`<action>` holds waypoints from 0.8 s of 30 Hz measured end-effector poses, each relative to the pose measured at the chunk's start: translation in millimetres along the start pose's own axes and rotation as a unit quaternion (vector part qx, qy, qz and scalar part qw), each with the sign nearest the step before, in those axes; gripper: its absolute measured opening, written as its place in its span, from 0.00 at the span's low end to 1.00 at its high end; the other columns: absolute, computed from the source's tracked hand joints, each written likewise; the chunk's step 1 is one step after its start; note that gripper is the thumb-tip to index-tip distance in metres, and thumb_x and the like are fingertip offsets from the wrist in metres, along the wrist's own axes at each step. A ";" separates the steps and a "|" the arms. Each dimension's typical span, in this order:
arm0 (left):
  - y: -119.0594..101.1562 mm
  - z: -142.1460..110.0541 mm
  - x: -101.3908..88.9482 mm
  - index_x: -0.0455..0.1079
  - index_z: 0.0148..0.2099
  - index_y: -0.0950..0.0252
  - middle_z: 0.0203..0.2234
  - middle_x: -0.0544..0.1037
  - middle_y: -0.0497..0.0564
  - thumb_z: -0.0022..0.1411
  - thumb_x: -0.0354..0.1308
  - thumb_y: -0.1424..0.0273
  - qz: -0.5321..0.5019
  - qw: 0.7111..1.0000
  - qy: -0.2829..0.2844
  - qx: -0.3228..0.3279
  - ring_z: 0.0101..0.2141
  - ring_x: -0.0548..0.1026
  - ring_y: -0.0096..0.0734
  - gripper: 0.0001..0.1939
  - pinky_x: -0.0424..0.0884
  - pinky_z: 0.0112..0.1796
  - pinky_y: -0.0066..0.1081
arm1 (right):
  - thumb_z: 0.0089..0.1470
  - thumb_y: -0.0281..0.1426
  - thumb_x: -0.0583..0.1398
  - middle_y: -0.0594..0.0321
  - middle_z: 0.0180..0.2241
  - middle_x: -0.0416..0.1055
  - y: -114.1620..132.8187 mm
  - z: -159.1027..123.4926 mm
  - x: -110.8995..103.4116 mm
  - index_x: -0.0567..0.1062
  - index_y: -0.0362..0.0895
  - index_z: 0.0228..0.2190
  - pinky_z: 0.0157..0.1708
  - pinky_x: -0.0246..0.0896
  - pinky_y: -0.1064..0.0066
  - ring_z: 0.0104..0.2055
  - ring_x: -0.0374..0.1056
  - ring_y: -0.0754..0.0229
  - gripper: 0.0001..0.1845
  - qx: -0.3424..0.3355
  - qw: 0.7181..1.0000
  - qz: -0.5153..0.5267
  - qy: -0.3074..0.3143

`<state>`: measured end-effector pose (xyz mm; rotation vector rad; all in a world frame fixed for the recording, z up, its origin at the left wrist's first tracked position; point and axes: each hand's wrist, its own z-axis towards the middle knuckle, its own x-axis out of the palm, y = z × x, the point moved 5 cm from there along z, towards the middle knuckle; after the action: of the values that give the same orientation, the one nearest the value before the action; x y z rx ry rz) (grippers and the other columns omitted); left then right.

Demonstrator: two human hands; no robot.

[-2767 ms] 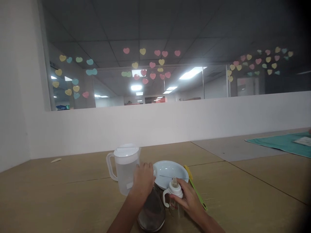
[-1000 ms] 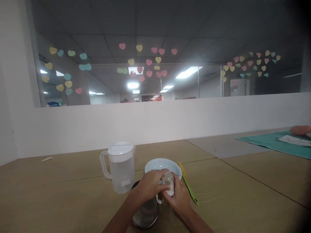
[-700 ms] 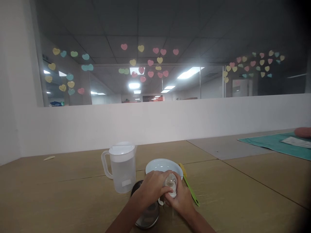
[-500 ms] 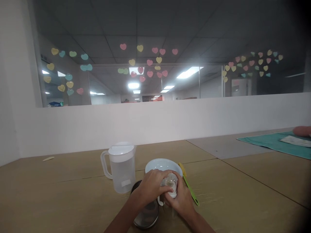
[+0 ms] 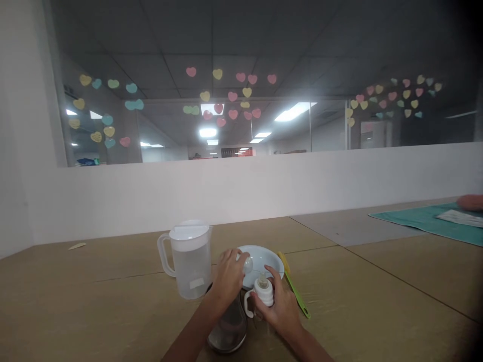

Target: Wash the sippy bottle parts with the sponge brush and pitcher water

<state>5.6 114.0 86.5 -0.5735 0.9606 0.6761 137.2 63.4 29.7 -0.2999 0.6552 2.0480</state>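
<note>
In my right hand [image 5: 282,304] is a baby bottle [image 5: 263,291] with a white collar, a white side handle and a clear nipple on top. My left hand [image 5: 229,276] grips a clear domed bottle cap [image 5: 247,264], apart from the bottle and to its left. Behind both hands stands a pale blue bowl [image 5: 260,259], partly hidden by them. Below my left forearm a dark, metal-rimmed container [image 5: 228,332] sits on the table, its kind unclear. The bottle's lower body is hard to make out.
A clear pitcher [image 5: 192,271] with a white lid stands at the left. Right of the bowl lies a brush with a green handle [image 5: 298,296] and yellow head. A teal cloth [image 5: 411,219] lies at the far right, near part of a person's hand [image 5: 470,202].
The clear cap has come off the bottle's top and moved left in my left hand. The nipple is now exposed. My right hand still holds the bottle.
</note>
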 end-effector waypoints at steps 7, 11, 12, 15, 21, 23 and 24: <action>10.3 -0.4 35.2 0.59 0.58 0.59 0.53 0.62 0.52 0.48 0.47 0.80 -0.095 0.993 0.059 0.037 0.53 0.60 0.38 0.33 0.55 0.55 0.35 | 0.50 0.42 0.56 0.58 0.29 0.76 -1.6 0.2 0.1 0.63 0.41 0.49 0.25 0.66 0.66 0.28 0.73 0.52 0.28 0.012 1.000 -0.022 0.003; 11.9 -0.2 41.6 0.52 0.62 0.63 0.58 0.57 0.55 0.48 0.45 0.80 -0.123 0.987 0.090 0.060 0.55 0.59 0.38 0.36 0.54 0.55 0.34 | 0.50 0.42 0.56 0.58 0.31 0.77 -3.8 -1.0 1.5 0.63 0.42 0.49 0.26 0.66 0.64 0.29 0.73 0.51 0.28 0.022 0.999 -0.033 0.007; 11.8 -0.5 43.5 0.52 0.62 0.63 0.57 0.57 0.56 0.49 0.45 0.80 -0.126 0.985 0.101 0.066 0.55 0.59 0.38 0.36 0.55 0.55 0.34 | 0.50 0.42 0.56 0.57 0.31 0.77 -4.3 -1.2 1.8 0.64 0.41 0.49 0.26 0.66 0.64 0.29 0.73 0.51 0.28 0.020 0.999 -0.033 0.007; 11.8 -2.5 49.9 0.60 0.58 0.64 0.51 0.66 0.57 0.51 0.45 0.79 -0.115 0.981 0.135 0.074 0.51 0.65 0.40 0.29 0.58 0.52 0.37 | 0.50 0.42 0.56 0.57 0.30 0.77 -4.8 -1.3 2.4 0.64 0.41 0.49 0.26 0.66 0.64 0.29 0.73 0.51 0.27 0.007 0.999 -0.034 0.007; 10.2 -3.2 39.2 0.70 0.47 0.65 0.43 0.74 0.55 0.52 0.44 0.79 -0.132 0.983 0.117 0.043 0.47 0.69 0.39 0.22 0.61 0.50 0.37 | 0.50 0.42 0.56 0.56 0.30 0.77 -3.0 0.1 1.0 0.64 0.40 0.49 0.26 0.66 0.64 0.29 0.73 0.51 0.28 -0.005 0.999 -0.034 0.001; 7.5 -1.4 24.5 0.70 0.48 0.66 0.45 0.74 0.55 0.52 0.43 0.80 -0.198 0.977 0.081 0.022 0.48 0.68 0.36 0.23 0.61 0.51 0.34 | 0.50 0.42 0.56 0.57 0.30 0.76 -1.7 0.4 0.8 0.64 0.40 0.49 0.25 0.66 0.65 0.29 0.73 0.51 0.28 -0.002 1.000 -0.022 0.006; 4.7 -0.8 16.3 0.69 0.49 0.67 0.46 0.74 0.55 0.53 0.43 0.79 -0.244 0.967 0.067 0.016 0.48 0.68 0.34 0.23 0.61 0.51 0.33 | 0.50 0.42 0.56 0.57 0.30 0.76 -1.1 0.4 0.8 0.64 0.40 0.49 0.25 0.66 0.65 0.29 0.73 0.51 0.28 0.000 1.000 -0.016 0.008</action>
<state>8.3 120.7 71.2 -0.7988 0.9054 0.1822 137.7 64.6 29.2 -0.3246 0.6569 2.0165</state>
